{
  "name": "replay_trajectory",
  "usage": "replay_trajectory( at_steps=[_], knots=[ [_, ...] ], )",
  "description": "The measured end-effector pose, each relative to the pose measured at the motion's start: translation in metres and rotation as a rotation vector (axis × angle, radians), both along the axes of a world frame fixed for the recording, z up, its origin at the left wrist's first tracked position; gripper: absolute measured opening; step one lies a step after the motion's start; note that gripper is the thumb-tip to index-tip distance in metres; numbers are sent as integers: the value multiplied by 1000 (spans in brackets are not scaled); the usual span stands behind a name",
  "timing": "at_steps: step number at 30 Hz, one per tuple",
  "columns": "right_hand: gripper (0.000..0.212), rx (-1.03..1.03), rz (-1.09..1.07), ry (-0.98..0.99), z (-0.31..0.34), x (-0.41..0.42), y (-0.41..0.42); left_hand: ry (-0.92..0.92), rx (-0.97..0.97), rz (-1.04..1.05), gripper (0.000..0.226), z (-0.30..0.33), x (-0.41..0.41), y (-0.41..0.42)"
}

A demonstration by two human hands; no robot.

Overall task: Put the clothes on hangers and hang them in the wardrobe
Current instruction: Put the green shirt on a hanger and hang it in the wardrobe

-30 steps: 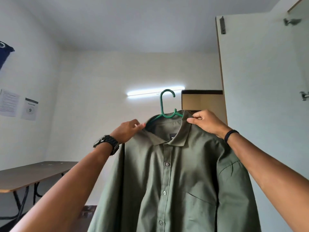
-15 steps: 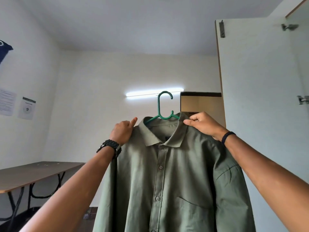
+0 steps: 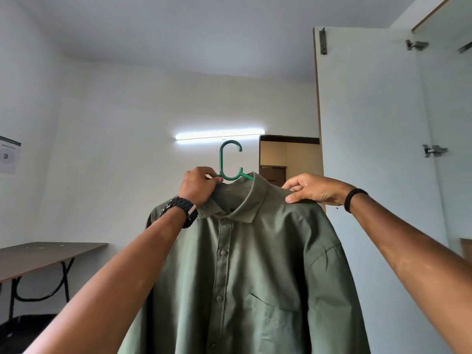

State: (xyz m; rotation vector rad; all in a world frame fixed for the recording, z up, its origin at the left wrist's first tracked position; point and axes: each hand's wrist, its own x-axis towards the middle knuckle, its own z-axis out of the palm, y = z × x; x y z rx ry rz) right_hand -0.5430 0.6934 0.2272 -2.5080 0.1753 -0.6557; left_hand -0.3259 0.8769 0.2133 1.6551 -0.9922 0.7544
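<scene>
**Green shirt held up on a hanger beside an open wardrobe door**

A person is holding an olive-green shirt (image 3: 245,272) up at arm's length in a white-walled room. The shirt is hanging, buttoned down the front, on a green plastic hanger (image 3: 228,163) whose hook is standing clear above the collar. The left hand (image 3: 198,185) is gripping the hanger's arm just beside the hook, fingers curled round it at the collar's edge; a black watch (image 3: 182,209) is sitting on that wrist. The right hand (image 3: 313,187) is pinching the cloth at the shirt's shoulder between thumb and fingers, and a black band (image 3: 353,199) is circling that wrist. The white wardrobe door (image 3: 370,149) is standing open just to the right of the shirt, its metal hinges showing. A lit tube light (image 3: 219,135) is glowing on the far wall behind the hook, and a brown table (image 3: 43,256) is standing low at the left.
</scene>
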Motion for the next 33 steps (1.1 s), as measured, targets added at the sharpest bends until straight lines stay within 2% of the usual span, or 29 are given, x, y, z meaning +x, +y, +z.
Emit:
replay_trajectory(
  at_steps=[2,4,6,7,9,14,17,21,26,28,33],
  knots=[
    [13,-25,-45,-30,2,-7,-5,36,-79,-12,10,1,-4,-3],
    [12,4,-71,73,3,-15,-10,18,-80,-20,12,1,-12,-10],
    [24,135,-29,215,2,-24,-14,-14,-89,-21,13,0,-20,-19],
    [33,209,8,213,0,-27,-17,-19,-111,-24,14,0,-22,-23],
    [41,279,28,99,-5,-31,-27,4,-172,-30,16,-1,-25,-30],
    [21,86,-99,-93,-19,-30,-42,47,-197,-37,21,-4,-34,-61],
    [25,57,-142,-241,-27,-29,-60,111,-123,-8,36,-12,-42,-94],
    [27,79,-253,-284,-43,-31,-103,102,-34,-92,53,-39,-61,-156],
    [30,90,-392,-353,-62,-52,-171,38,11,-352,61,-84,-63,-238],
    [26,89,-441,-374,-68,-64,-198,8,68,-425,64,-100,-65,-272],
    [23,68,-535,-359,-78,-93,-271,-83,297,-433,63,-124,-88,-368]
  ],
)
